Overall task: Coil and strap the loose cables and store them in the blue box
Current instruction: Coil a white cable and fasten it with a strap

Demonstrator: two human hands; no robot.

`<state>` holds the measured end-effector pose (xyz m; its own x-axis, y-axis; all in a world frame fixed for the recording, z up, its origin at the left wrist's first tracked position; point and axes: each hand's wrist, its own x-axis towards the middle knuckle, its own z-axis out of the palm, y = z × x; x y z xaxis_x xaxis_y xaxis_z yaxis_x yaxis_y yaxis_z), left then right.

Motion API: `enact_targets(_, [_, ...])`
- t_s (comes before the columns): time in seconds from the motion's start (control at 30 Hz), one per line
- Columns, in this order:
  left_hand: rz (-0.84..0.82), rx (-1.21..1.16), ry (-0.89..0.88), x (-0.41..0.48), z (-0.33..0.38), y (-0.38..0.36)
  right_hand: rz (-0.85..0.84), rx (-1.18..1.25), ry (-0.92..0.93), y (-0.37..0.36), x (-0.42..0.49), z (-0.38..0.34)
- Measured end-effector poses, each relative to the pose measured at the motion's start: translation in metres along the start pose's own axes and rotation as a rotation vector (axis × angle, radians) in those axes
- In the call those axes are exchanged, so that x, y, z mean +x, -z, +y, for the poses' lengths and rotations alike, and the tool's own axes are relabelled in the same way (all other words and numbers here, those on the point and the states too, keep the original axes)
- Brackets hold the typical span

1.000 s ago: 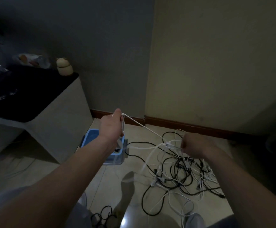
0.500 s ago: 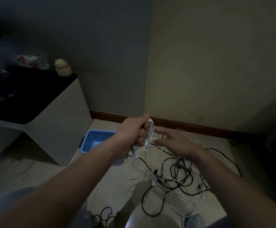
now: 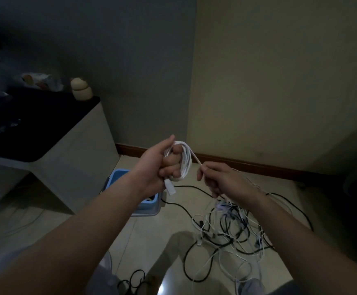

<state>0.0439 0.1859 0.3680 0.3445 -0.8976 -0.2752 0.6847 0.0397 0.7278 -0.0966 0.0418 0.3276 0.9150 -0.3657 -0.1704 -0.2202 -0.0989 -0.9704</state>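
tiled floor [image 3: 143, 235] with tangled cables [image 3: 232, 231], blue box [image 3: 118, 177] behind left hand [image 3: 156, 167] gripping white coil [image 3: 187, 160], right hand [image 3: 222, 179] pinching its tail

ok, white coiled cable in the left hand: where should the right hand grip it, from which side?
Probably the bare outer arc of the white coiled cable, from the right: the left hand has fingers through the loop's other side, and the right hand pinches the tail beside that arc.

Dim home room corner: tiled floor [image 3: 152, 235], wooden skirting [image 3: 247, 166], cabinet [image 3: 77, 145].
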Motion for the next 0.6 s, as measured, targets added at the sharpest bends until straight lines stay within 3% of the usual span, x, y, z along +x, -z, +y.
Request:
enact_targets(0.13, [-0.025,-0.226,-0.047,-0.004,0.0,0.0,-0.053,0.013,-0.032,-0.01,-0.004,-0.003])
enact_targets(0.27, [0.033,-0.289,-0.116,-0.002,0.003,0.002,-0.128,-0.048,-0.075,-0.018,-0.007,-0.001])
enact_targets(0.5, [0.257,-0.153,-0.195,0.005,0.003,0.002,-0.235,-0.148,-0.051,-0.026,-0.012,-0.003])
enact_targets(0.6, [0.313,0.044,-0.268,0.007,-0.003,-0.006,-0.26,-0.223,-0.004,-0.029,-0.01,-0.004])
